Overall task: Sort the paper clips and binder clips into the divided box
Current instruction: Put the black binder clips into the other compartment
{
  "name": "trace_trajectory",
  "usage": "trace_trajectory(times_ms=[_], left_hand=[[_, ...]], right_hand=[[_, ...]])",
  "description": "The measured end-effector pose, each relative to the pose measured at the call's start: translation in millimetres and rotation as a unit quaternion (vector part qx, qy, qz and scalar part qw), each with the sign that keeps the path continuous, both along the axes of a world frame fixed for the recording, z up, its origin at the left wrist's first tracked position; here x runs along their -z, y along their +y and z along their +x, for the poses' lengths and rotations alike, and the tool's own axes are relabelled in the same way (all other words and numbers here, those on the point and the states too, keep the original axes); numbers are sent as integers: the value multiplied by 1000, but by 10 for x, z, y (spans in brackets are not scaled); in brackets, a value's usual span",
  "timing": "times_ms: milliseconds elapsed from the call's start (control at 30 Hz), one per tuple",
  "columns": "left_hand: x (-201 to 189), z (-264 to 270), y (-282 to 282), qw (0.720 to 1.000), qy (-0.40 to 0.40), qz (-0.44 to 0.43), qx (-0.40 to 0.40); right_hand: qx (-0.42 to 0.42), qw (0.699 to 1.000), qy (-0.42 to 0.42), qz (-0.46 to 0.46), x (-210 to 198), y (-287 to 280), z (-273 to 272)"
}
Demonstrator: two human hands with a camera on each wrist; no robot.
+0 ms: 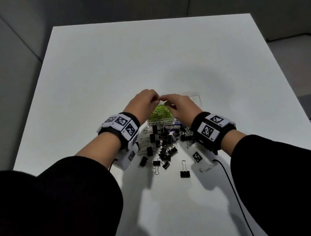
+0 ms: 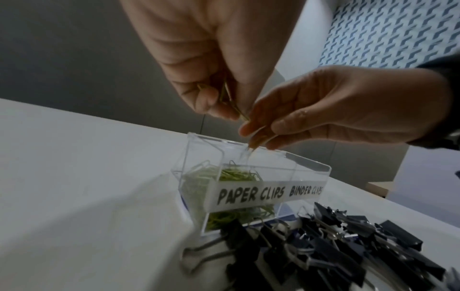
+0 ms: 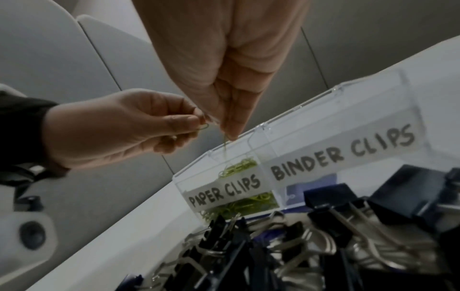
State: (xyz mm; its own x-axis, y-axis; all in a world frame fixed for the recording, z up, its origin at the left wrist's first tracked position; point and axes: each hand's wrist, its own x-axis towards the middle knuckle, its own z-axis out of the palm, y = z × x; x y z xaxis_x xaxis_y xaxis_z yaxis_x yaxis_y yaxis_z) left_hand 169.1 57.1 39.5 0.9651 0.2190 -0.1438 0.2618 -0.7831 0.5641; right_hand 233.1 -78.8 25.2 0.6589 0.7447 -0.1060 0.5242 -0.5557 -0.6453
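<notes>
A clear divided box [image 1: 194, 99] stands mid-table, labelled PAPER CLIPS on the left and BINDER CLIPS on the right. Green paper clips [image 1: 158, 112] fill the left compartment [image 2: 239, 175]. The right compartment [image 3: 323, 177] shows only its blue floor. Both hands hover over the left compartment with their fingertips almost touching. My left hand [image 1: 143, 101] pinches green paper clips [image 2: 226, 96] between thumb and fingers. My right hand [image 1: 177, 104] pinches one paper clip [image 3: 225, 141] that hangs down towards the box. Black binder clips [image 1: 165, 143] lie heaped in front of the box.
A lone binder clip [image 1: 184, 172] lies nearer to me than the heap. A black cable [image 1: 232, 187] runs from the right wrist unit over the table towards me. The white table [image 1: 160, 55] ends at edges left, right and far.
</notes>
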Motion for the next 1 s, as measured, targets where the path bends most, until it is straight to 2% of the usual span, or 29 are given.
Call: trace_trajectory(times_ms=[133, 233, 300, 333, 367, 433, 500, 567, 667, 767, 867, 1000], left_hand=[[101, 78, -50, 999, 0, -22, 24], [135, -31, -43, 998, -46, 25, 32], [160, -177, 3, 996, -82, 47, -3], [185, -267, 40, 995, -82, 55, -32], [231, -361, 86, 994, -66, 61, -61], [341, -547, 155, 993, 26, 67, -93], [445, -707, 154, 984, 137, 55, -100], [509, -813, 72, 976, 188, 22, -106], [525, -876, -142, 977, 182, -25, -104], [533, -896, -358, 979, 185, -36, -83], [509, -938, -479, 977, 201, -14, -64], [495, -1088, -505, 972, 228, 37, -44]], right_hand=[[37, 998, -30, 26, 10, -179, 132], [104, 991, -83, 30, -22, -444, 268], [157, 984, -85, -24, -20, -646, 329], [174, 979, -73, -79, 4, -753, 346], [179, 971, -51, -147, 44, -855, 345], [162, 951, 4, -262, 136, -1020, 280], [130, 938, 35, -318, 212, -1100, 159], [109, 936, 36, -334, 258, -1109, 20], [94, 940, 29, -327, 290, -1060, -197], [67, 948, 31, -310, 315, -999, -394], [41, 953, 40, -298, 288, -1027, -480], [46, 938, 48, -341, 274, -1235, -566]])
